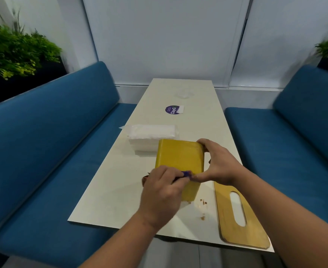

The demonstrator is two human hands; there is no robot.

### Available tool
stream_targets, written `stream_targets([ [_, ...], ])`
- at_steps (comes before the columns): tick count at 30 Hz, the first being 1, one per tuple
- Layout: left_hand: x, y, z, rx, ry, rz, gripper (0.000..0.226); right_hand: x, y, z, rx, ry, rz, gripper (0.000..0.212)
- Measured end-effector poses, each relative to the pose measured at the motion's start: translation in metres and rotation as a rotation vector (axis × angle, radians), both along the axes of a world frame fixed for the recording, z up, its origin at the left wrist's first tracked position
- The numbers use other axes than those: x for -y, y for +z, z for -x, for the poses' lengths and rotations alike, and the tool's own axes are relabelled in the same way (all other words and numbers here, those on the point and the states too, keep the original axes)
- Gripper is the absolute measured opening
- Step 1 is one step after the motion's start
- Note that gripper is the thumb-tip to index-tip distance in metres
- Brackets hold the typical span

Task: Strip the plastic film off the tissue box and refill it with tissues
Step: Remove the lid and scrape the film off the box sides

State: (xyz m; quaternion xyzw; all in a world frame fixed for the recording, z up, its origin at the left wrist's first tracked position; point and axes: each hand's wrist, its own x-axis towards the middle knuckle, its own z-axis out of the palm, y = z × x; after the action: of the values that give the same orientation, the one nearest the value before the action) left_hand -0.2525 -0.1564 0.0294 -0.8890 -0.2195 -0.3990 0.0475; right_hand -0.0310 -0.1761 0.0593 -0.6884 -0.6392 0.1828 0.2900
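my left hand (162, 192) covers the near part of the box (179, 161), fingers pinched together on a small purple bit (186, 173) i can't make out. my right hand (220, 165) clamps the box's right side, thumb on its face. the box lies mid-table, long axis running toward the far edge. tissues (151, 136) sit just behind it, lid (240, 215) at the near right corner of the table (109, 194).

Left hand (164, 188) pinches with curled fingers; right hand (218, 164) spreads in a wide clamping grip
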Motion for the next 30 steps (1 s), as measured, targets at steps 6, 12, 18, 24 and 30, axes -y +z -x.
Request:
stream_targets([
  [6,-0.013,-0.01,0.032,0.152,0.029,0.057,0.012,-0.001,0.0,0.0,-0.001,0.011,0.03,0.105],
  [12,-0.014,0.03,-0.005,0.058,0.026,0.146,0.014,0.0,-0.002,0.001,0.033,0.002,0.027,0.108],
  [18,-0.056,0.034,0.024,0.147,0.293,0.429,0.017,0.005,0.0,0.004,0.028,0.017,0.052,0.107],
  [24,-0.049,0.019,0.017,0.372,0.235,0.777,0.01,0.002,0.024,0.01,0.284,0.096,0.178,0.119],
  [30,-0.049,0.006,0.019,0.419,0.278,0.886,0.013,-0.028,0.051,0.061,0.746,0.108,0.142,0.127],
])
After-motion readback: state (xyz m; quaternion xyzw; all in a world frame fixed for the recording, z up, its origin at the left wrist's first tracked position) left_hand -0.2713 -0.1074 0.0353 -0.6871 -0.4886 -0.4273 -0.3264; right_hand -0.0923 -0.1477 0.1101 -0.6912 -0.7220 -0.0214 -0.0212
